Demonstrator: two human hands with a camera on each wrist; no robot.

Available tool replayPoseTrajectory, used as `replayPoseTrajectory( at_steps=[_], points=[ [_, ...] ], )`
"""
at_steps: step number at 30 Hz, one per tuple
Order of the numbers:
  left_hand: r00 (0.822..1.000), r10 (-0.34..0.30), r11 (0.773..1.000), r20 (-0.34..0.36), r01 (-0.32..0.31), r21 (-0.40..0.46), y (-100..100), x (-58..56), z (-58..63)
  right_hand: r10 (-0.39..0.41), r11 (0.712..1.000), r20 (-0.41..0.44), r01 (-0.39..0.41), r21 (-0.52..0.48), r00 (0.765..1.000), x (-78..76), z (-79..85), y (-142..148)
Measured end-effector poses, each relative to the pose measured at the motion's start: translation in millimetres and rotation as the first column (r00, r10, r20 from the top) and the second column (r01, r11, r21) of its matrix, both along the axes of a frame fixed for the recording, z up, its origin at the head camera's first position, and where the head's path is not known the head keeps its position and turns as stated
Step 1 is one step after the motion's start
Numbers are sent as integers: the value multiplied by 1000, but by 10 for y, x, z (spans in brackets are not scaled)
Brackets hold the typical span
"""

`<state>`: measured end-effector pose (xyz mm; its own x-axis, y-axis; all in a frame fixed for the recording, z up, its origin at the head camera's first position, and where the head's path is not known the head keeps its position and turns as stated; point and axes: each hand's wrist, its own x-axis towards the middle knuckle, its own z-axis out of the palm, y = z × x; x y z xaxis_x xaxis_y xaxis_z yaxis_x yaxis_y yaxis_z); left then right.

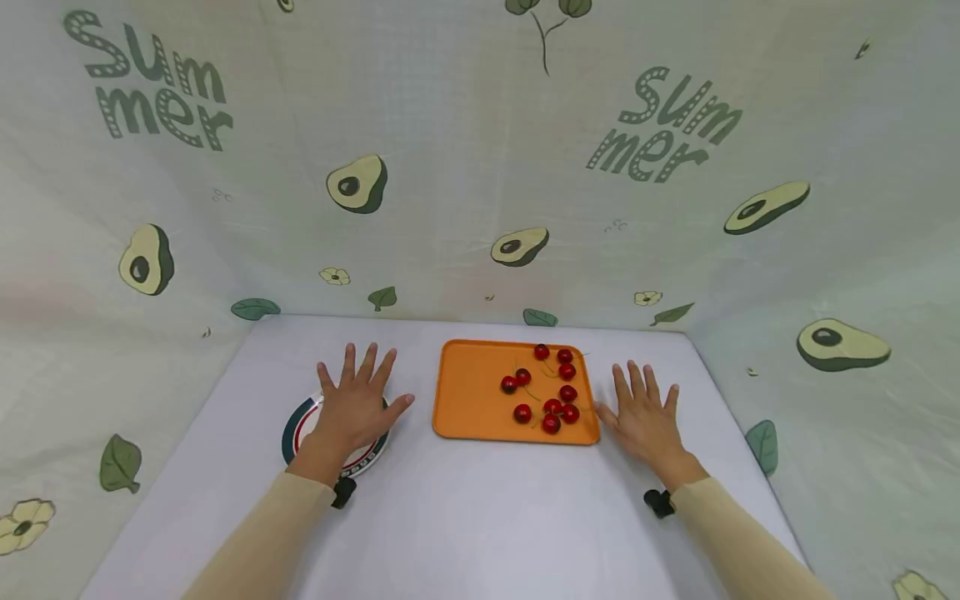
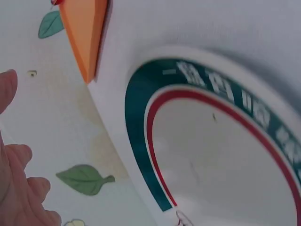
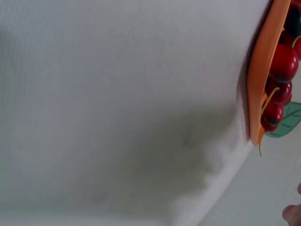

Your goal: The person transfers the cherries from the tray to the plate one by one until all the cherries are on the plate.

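Observation:
In the head view my left hand (image 1: 352, 414) is held over a white plate (image 2: 221, 155) with a dark green and red rim band, fingers straight and spread, holding nothing. The hand and forearm hide much of the plate from above. An orange tray (image 1: 468, 387) lies at the middle of the table, with several red cherries (image 1: 522, 413) on its right half, some with stems. Just right of the tray, my right hand (image 1: 643, 419) has its fingers spread and holds nothing. Its thumb is near the tray's right edge; whether they touch I cannot tell.
The white table (image 1: 465, 525) has its far edge against a hanging cloth (image 1: 450, 100) printed with avocados, leaves and lettering. More cloth flanks the table on both sides. A black wrist strap piece (image 1: 660, 503) shows below the right hand.

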<state>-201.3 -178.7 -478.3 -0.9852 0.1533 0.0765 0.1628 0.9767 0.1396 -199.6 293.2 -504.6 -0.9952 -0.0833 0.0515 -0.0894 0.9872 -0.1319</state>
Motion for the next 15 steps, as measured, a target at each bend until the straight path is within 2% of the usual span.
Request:
replayPoseTrajectory(
  at_steps=[8,15],
  points=[
    [996,-61,998,60,60,7,457,-4,-204,57,998,62,-56,-28,996,36,-155,-54],
    [979,-133,991,155,131,24,860,43,-300,121,993,81,-120,-10,989,46,-274,-82]
  ],
)
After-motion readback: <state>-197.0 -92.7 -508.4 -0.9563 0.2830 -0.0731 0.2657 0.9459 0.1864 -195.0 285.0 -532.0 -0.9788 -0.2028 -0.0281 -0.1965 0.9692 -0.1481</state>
